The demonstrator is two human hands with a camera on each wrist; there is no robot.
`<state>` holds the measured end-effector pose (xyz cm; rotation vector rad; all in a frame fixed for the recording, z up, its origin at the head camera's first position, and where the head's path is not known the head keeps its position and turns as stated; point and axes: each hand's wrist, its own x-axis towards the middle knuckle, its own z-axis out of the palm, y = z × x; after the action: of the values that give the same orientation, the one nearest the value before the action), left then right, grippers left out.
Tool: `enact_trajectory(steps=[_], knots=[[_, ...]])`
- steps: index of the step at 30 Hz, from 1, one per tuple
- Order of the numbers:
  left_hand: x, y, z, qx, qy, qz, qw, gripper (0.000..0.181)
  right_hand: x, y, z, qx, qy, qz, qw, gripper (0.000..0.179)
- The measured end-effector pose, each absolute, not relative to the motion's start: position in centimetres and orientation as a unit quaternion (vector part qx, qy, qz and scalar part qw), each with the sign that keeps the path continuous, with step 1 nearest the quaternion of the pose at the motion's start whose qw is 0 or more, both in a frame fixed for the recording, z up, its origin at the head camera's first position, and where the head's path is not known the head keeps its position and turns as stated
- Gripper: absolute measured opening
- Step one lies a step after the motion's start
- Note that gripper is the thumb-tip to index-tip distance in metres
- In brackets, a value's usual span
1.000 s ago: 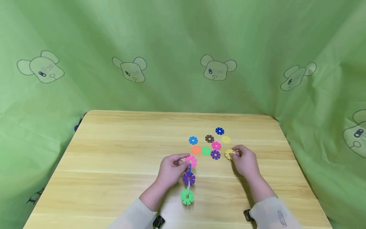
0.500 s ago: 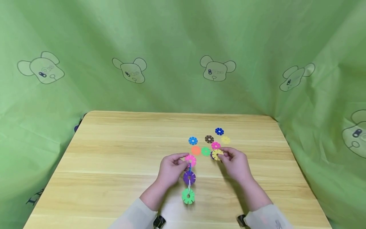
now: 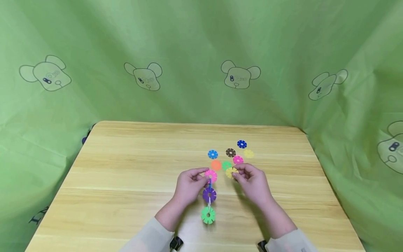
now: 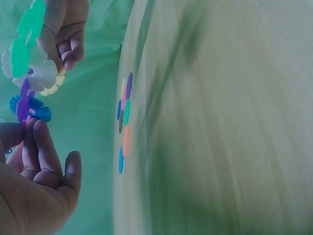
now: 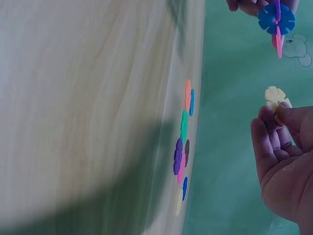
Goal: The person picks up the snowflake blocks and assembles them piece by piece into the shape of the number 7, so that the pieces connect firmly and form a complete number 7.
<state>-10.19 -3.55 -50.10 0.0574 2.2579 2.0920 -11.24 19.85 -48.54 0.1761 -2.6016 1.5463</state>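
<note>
The left hand [image 3: 189,187] pinches a pink-blue-purple-white-green slotted-disc chain [image 3: 213,195], its long axis running front-to-back, green end nearest; the right hand [image 3: 255,183] pinches a yellow disc [image 3: 229,173].

Our left hand [image 3: 188,186] pinched a notched pink plastic disc [image 3: 213,173]; our right hand [image 3: 254,184] pinched a notched yellow plastic disc [image 3: 228,173].

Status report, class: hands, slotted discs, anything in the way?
Left hand holds disc chain by pink slotted disc. Right hand holds yellow slotted disc. The two apart, nothing between.
</note>
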Motion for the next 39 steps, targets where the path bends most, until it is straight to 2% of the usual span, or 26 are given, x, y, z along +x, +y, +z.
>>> enact_trajectory(steps=[27,39], knots=[[-10.2,-3.4,-50.1,0.027,0.727,0.685,0.03,0.027,-10.0,18.1,-48.3,0.126,-0.862,0.486,0.072,0.02],[-10.0,-3.2,-49.7,0.026,0.721,0.691,0.039,0.027,-9.9,17.9,-48.3,0.151,-0.862,0.473,0.101,0.021]])
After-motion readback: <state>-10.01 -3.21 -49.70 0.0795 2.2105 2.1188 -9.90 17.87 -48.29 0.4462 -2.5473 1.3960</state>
